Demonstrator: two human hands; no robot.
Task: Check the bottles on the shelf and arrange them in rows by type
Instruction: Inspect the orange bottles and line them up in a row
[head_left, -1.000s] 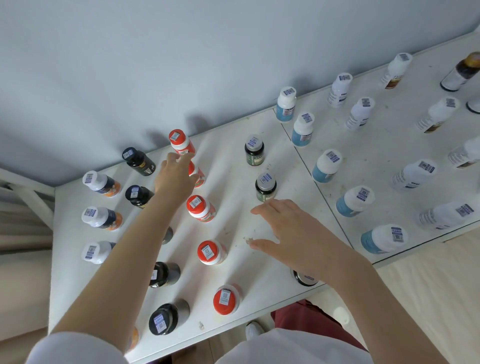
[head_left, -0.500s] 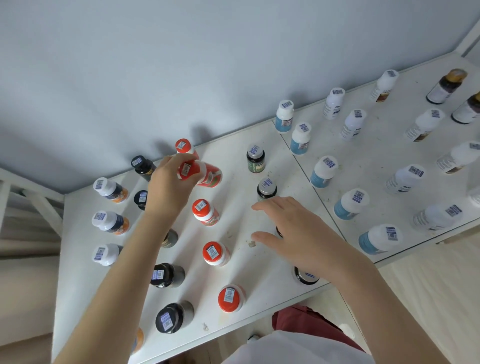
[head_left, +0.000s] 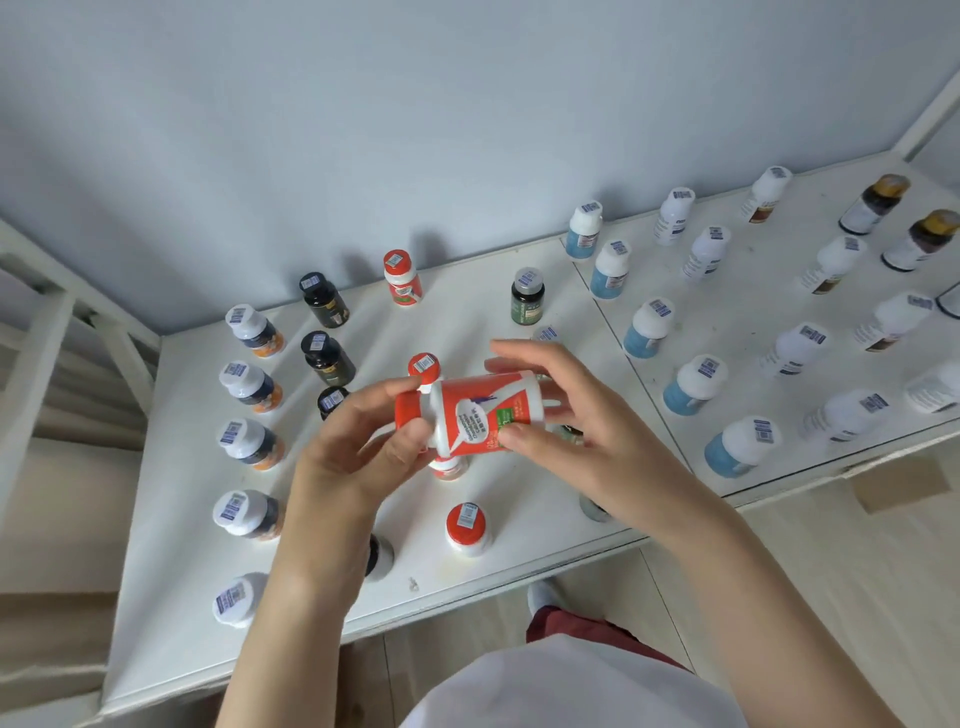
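The red bottle (head_left: 475, 413) lies on its side in the air above the white shelf (head_left: 171, 597); the left hand (head_left: 363, 441) grips its cap end; the right hand (head_left: 561, 421) holds its bottom end.

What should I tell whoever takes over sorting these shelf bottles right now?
The left grip holds the cap end of a red-capped bottle, right grip its base; it lies sideways above the shelf, label up.
Done: red-capped row, black bottles and blue-labelled bottles stand in lines by type.
Left: finish reading this one, stand it in the red-capped row, check the others.
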